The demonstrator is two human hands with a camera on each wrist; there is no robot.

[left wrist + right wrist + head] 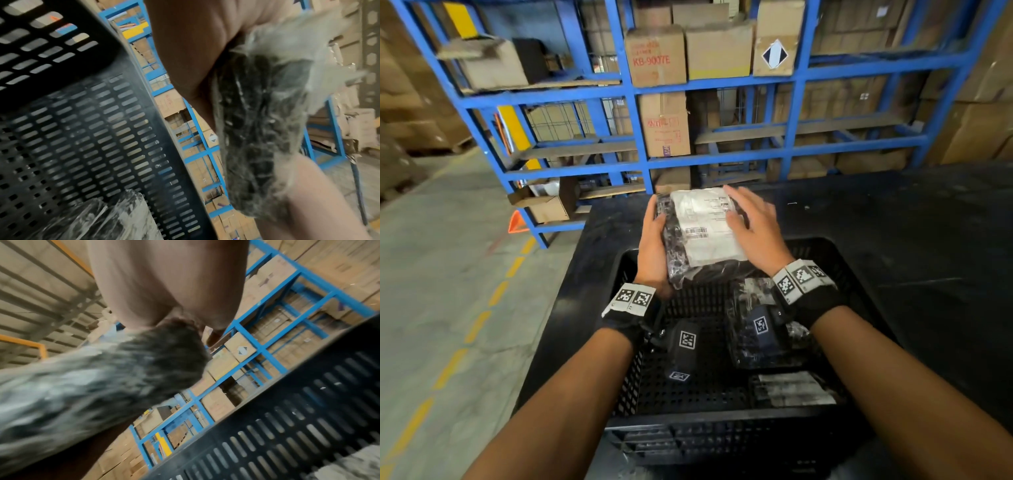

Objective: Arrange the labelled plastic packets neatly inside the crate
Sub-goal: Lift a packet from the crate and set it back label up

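A clear plastic packet [702, 236] of dark goods with a white label hangs over the far rim of the black perforated crate [825, 250]. My left hand [654, 240] grips its left edge, thumb on top. My right hand [753, 222] lies flat on the label with straight fingers. The left wrist view shows the packet [261, 129] against my palm beside the crate wall [92, 129]. In the right wrist view the packet [102, 381] is blurred under my palm, above the crate wall [287, 426]. Two more packets lie in the crate at right, one dark [760, 332], one with a label [791, 389].
The crate sits on a black table [928, 240]. Blue racking [722, 85] full of cardboard boxes stands behind the table. A concrete floor with yellow dashes [448, 308] runs on the left. The crate's left half has bare floor [688, 394].
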